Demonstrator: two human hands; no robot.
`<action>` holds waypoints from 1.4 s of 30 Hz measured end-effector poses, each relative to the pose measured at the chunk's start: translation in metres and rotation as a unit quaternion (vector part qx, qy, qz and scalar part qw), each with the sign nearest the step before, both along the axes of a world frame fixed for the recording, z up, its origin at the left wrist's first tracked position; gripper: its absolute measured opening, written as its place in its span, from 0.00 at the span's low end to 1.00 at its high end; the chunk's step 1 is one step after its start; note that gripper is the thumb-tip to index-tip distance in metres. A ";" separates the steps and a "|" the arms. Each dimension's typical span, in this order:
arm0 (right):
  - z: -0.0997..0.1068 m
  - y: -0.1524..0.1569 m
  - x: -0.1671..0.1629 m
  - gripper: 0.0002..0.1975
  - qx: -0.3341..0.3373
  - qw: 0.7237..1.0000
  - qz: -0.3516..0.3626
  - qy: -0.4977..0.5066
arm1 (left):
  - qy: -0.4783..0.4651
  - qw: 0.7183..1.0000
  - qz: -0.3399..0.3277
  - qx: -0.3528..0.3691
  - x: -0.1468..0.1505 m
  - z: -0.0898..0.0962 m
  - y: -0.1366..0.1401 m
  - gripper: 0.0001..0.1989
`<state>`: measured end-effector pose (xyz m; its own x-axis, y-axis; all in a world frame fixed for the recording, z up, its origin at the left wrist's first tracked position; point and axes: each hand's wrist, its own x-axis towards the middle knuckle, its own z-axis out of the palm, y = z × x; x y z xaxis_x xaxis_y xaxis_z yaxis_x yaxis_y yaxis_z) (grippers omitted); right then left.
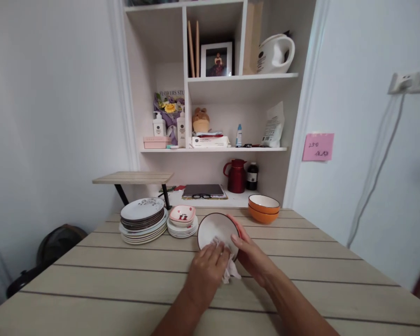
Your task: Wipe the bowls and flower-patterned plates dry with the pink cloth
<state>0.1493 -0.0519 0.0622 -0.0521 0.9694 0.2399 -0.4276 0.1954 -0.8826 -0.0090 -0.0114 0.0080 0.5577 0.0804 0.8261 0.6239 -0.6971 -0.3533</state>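
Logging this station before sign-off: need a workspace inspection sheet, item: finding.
Surface: slatted table.
Job's things: bowl, tilted; white cloth partly inside it.
Clutter: stacked plates and small bowls on saucers, left; two orange bowls stacked, right.
Hands: right hand grips bowl; left hand presses cloth to it.
Cables: one cable hangs from socket, right wall.
Surroundings: shelves behind; pink note, right wall.

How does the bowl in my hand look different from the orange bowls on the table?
The held bowl is tilted, its inside facing you; the orange bowls stand upright.
The held bowl is single, while the orange bowls are two, nested.
Your right hand grips the held bowl and your left presses a cloth into it; nothing grips the orange bowls.
Both show whitish insides and dark rims.
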 end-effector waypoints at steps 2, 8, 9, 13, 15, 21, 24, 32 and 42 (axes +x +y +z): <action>-0.003 0.002 -0.006 0.46 0.006 0.999 -0.031 0.007 | -0.004 1.000 -0.005 0.008 0.001 0.001 0.000 0.16; -0.007 0.001 -0.017 0.53 0.019 0.996 -0.086 -0.004 | -0.023 0.999 -0.021 -0.023 0.003 0.002 -0.002 0.17; -0.006 0.000 -0.018 0.54 0.023 0.996 -0.086 -0.005 | -0.030 0.999 -0.021 -0.032 0.003 0.002 -0.002 0.17; -0.005 -0.001 -0.021 0.54 0.035 0.997 -0.064 0.016 | -0.039 0.998 -0.029 -0.043 0.002 0.002 -0.002 0.19; -0.006 0.001 -0.023 0.53 0.030 0.997 -0.063 0.029 | -0.038 0.998 -0.038 -0.043 0.001 0.002 -0.001 0.21; -0.015 0.010 -0.033 0.45 -0.009 0.994 -0.105 0.035 | -0.057 0.994 -0.061 -0.069 0.000 -0.001 0.002 0.22; -0.017 0.013 -0.035 0.40 -0.026 0.987 -0.159 0.015 | -0.043 0.995 -0.057 -0.073 0.002 -0.002 0.000 0.21; -0.007 0.012 -0.005 0.25 -0.019 0.990 -0.134 -0.046 | 0.040 0.992 -0.069 -0.101 0.009 -0.004 -0.002 0.23; 0.018 -0.006 0.050 0.28 -0.039 0.986 0.029 -0.160 | 0.080 0.995 -0.066 -0.003 0.011 0.003 -0.005 0.09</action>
<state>0.1998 -0.0582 0.0804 -0.1688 0.9774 0.1275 -0.1342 0.1053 -0.9853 0.0024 -0.0161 0.0107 0.6886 0.0024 0.7251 0.4624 -0.7717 -0.4366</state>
